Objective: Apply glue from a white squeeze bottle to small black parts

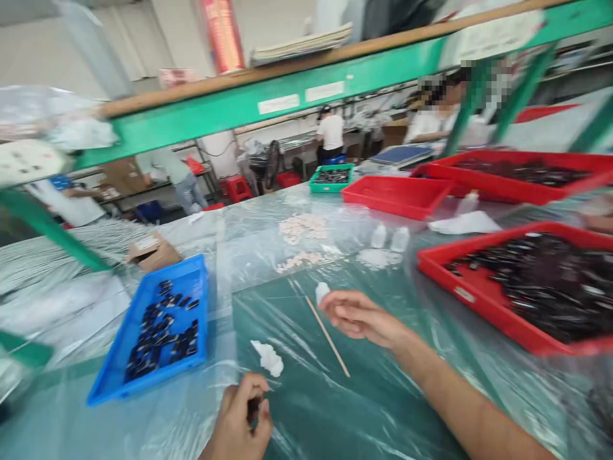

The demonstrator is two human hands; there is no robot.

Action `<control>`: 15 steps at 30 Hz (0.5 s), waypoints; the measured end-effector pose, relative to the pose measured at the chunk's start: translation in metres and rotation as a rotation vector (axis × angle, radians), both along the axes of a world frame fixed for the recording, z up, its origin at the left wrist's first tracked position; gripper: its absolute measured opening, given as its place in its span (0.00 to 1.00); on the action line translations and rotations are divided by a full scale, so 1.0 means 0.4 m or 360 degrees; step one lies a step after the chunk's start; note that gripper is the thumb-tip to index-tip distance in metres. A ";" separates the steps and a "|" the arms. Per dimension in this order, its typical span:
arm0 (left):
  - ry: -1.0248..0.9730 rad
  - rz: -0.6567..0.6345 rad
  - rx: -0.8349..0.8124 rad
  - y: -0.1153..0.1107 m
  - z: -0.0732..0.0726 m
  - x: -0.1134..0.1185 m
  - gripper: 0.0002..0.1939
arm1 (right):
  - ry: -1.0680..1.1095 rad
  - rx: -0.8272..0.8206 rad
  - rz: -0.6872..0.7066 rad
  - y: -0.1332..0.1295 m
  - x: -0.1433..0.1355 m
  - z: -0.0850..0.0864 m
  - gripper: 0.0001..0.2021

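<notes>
My right hand (366, 317) reaches over the green mat, fingers bent and pressed together. At its fingertips is a small white object (322, 292), too blurred to name. A thin wooden stick (328, 337) lies on the plastic-covered mat (306, 409), just left of that hand. My left hand (244, 415) is low in the picture, its fingers curled toward the thumb. A dark patch shows between them; whether it is an object or shadow is unclear. A crumpled white tissue (269, 358) lies just beyond the left hand.
A blue tray (204, 319) holds small black pieces on the left. Red trays (472, 306) of dark parts line the right. Small white bottles (400, 239) and pale pieces (301, 228) are farther back. A green shelf beam (230, 118) crosses above; people work beyond.
</notes>
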State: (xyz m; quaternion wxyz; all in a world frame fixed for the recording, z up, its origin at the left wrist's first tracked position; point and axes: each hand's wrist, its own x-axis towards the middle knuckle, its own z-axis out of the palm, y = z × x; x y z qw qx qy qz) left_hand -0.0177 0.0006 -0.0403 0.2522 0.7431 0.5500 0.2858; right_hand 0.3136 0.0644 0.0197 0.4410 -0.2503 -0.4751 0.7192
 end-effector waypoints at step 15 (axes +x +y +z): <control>0.0362 0.0672 0.0425 0.194 0.180 -0.163 0.20 | 0.0036 0.0129 -0.0755 0.101 0.124 -0.103 0.12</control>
